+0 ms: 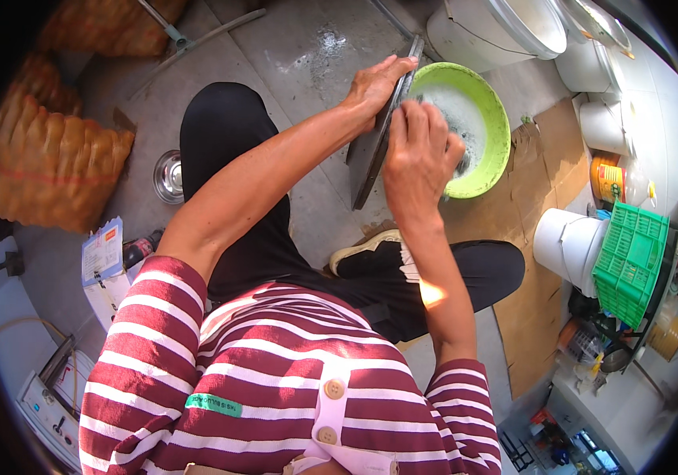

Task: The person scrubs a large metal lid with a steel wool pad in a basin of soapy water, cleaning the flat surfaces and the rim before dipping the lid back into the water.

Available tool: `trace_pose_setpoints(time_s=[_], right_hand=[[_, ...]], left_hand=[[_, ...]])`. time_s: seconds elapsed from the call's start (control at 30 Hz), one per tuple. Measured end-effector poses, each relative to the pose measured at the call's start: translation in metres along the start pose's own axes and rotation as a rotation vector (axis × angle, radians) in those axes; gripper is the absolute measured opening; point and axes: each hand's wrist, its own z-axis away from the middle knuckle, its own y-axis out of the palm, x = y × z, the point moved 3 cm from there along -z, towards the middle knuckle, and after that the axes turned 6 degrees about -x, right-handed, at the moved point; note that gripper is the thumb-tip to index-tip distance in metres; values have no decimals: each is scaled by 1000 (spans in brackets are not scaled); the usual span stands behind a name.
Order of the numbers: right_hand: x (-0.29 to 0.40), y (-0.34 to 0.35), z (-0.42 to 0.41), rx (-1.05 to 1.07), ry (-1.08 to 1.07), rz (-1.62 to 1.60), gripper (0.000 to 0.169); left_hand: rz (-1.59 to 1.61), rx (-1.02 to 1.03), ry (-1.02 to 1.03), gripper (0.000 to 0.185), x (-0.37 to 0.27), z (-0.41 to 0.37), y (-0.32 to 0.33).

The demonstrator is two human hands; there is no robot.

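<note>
My left hand [379,86] grips the upper edge of a flat dark panel [387,127], which stands tilted nearly on edge between my knees. Close against the panel's right side, my right hand [421,151] is curled, its knuckles up and slightly blurred. Part of a dark grey wire scourer [464,164] shows beside its fingers; the rest is hidden by the hand. Behind my right hand sits a lime-green basin [496,122] holding white suds [454,107] with dark specks. The panel's near face and its lower corner are partly in shadow.
White buckets [475,35] line the upper right. Flattened cardboard [543,172] covers the floor on the right, near a white pail [561,243] and a green plastic crate [630,264]. Filled mesh sacks [60,166] and a metal bowl [168,176] are on the left.
</note>
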Motion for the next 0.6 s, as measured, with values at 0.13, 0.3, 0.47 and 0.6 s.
trace_pose_setpoints(time_s=[0.13, 0.3, 0.47, 0.6], right_hand=[[-27, 21, -26, 19, 39, -36, 27], [-1, -2, 8, 4, -53, -116, 23], [-15, 9, -8, -10, 15, -77, 22], [-30, 28, -22, 89, 94, -47, 21]], left_hand=[[89, 37, 1, 68, -4, 11, 8], [97, 56, -58, 63, -6, 4, -2], [85, -27, -47, 47, 3, -1, 0], [122, -13, -62, 38, -1, 0, 2]])
